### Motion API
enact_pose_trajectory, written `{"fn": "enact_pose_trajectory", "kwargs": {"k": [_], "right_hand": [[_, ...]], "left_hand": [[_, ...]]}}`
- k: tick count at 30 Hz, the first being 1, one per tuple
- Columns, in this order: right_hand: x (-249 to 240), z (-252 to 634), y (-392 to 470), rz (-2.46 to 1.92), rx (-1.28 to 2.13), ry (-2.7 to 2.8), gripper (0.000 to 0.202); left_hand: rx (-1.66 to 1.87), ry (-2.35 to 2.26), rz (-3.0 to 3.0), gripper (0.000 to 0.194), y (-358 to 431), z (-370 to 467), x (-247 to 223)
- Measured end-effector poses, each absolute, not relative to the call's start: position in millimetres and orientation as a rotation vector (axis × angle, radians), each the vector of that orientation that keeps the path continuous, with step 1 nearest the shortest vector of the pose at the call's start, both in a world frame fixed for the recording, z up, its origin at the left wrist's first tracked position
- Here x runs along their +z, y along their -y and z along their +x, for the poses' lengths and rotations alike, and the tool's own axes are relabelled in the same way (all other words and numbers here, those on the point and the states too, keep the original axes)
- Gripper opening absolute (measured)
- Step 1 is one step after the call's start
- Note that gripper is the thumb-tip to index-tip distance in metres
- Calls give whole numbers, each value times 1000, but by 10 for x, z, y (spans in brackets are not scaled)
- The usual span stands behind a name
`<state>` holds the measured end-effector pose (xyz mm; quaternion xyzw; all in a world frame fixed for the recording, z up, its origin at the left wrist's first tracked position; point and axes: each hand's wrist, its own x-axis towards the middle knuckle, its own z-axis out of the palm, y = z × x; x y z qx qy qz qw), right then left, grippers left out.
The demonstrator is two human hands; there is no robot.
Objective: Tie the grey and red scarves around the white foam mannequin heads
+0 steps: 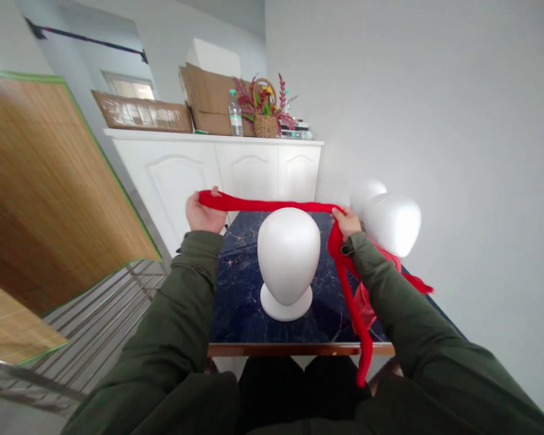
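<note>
A long red scarf [272, 206] is stretched level between my two hands, behind and just above a white mannequin head [289, 254]. My left hand [206, 212] grips one end of the scarf, left of the head. On the other side, my right hand [347, 222] pinches the scarf, and the rest hangs from there past the table's front edge. The mannequin head stands upright on its round base on the dark blue marbled table [240, 284]. My right forearm partly hides more red cloth [365, 308] lying on the table.
Another white mannequin head [392, 223] wearing red fabric stands at the right by the wall, with a further white shape behind it. A white cabinet [249, 166] bears cardboard boxes, a bottle [236, 115] and a flower basket [266, 125]. At the left is a metal rack [104, 320] with wooden mats.
</note>
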<state>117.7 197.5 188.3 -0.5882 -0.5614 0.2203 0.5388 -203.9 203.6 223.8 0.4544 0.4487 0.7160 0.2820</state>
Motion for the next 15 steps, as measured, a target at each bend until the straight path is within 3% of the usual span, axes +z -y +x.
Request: {"fn": "enact_pose_trajectory", "kwargs": {"k": [4,9,13,15], "right_hand": [[1155,1036,-1889,-1584,505,1460,11],[337,1128,-1400,-1693,397,1632,33],[117,1248,-1260,-1999,96,1804,45],[134,1282,-1249,-2127,25,1921,41]], "left_hand": [[1736,-997,1043,30,-1841,-1789,1496],[1432,-834,985,19,-1046,-1871,591],[1207,-802,1050,19,-631,-1919,280],[1140,-858,1044,26,-539,-1897,237]]}}
